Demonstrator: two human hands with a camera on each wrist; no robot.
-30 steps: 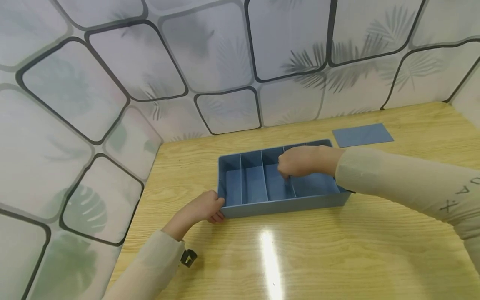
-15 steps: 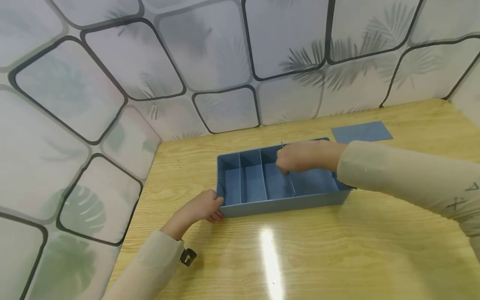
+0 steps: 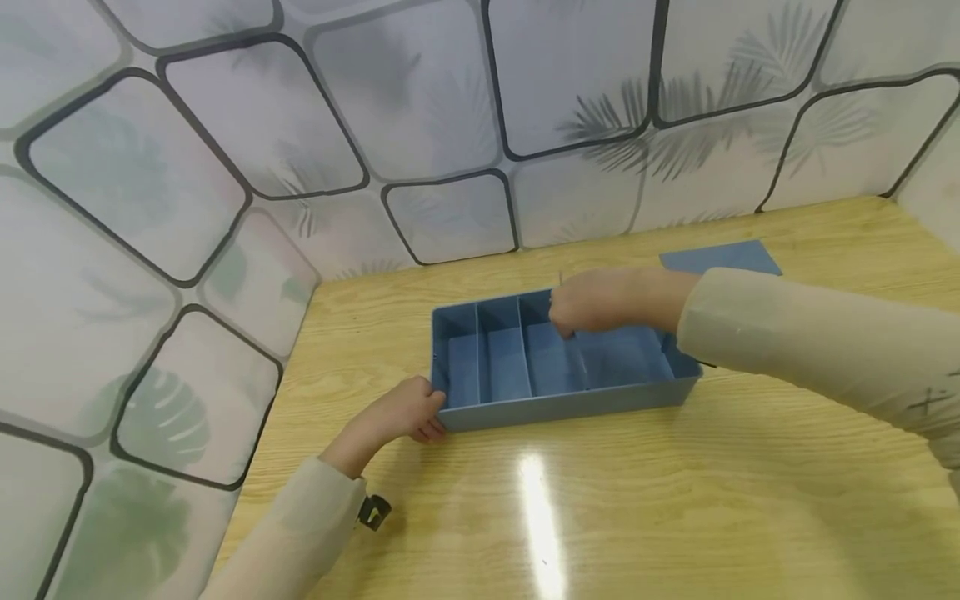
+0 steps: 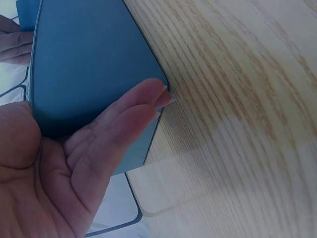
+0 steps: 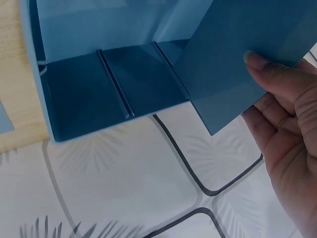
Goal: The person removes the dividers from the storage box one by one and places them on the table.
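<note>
A long blue divider box (image 3: 562, 407) lies on the wooden table. My left hand (image 3: 401, 410) holds its near left corner; in the left wrist view the fingers (image 4: 116, 134) lie along the outer wall, with the thumb at the rim. Above the box's right half, my right hand (image 3: 600, 302) pinches a thin blue divider panel (image 5: 223, 64) between thumb and fingers. That panel is tilted and partly raised out of the box. The hand hides most of it in the head view.
Behind the box, at right, a flat blue panel (image 3: 720, 257) lies on the table, partly covered by the right sleeve (image 3: 795, 333). Two dividers (image 3: 523, 346) stand upright in the box's left part. A patterned backdrop (image 3: 450, 108) rises at the back and left.
My right hand has moved up and slightly back, lifting the divider panel partly out of its slot. The left hand stays at the box corner.
</note>
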